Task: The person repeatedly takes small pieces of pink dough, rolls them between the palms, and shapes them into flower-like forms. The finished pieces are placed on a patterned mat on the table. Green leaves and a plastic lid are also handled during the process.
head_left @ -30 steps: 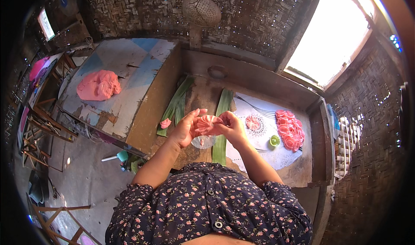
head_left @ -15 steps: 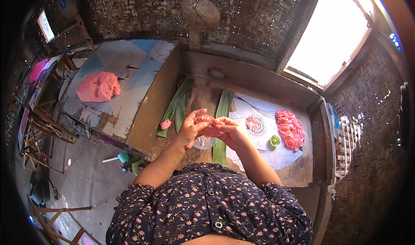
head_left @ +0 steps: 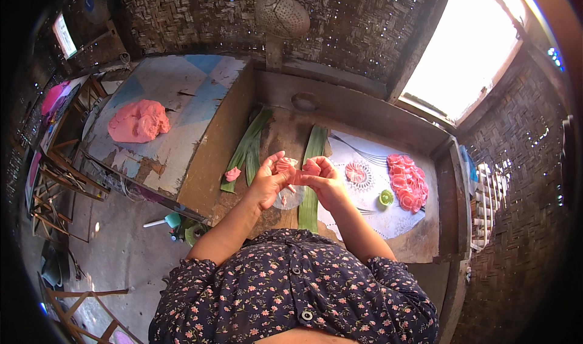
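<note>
My left hand point(head_left: 265, 185) is pinched on a thin ridged piece of pink dough point(head_left: 286, 165). A short pink band joins it to more pink dough point(head_left: 313, 166) between the fingers of my right hand point(head_left: 331, 183). Both hands are raised over a round clear sheet point(head_left: 289, 202) with a few pink scraps point(head_left: 285, 201) on it. A long green leaf strip point(head_left: 309, 207) runs beneath my right fingers. To the left, a small pink dough lump point(head_left: 232, 174) rests on other green leaf strips point(head_left: 251, 146).
White patterned paper point(head_left: 343, 149) at right bears a ridged pink disc point(head_left: 356, 172), a small green round container point(head_left: 385, 197) and a heap of pink discs point(head_left: 408, 183). A large pink dough mass point(head_left: 138, 122) sits on the raised worn board point(head_left: 200, 89) at left.
My hands have moved slightly apart, the right one to the right. The pink dough between them now shows, stretched into a band with a ridged piece at the left.
</note>
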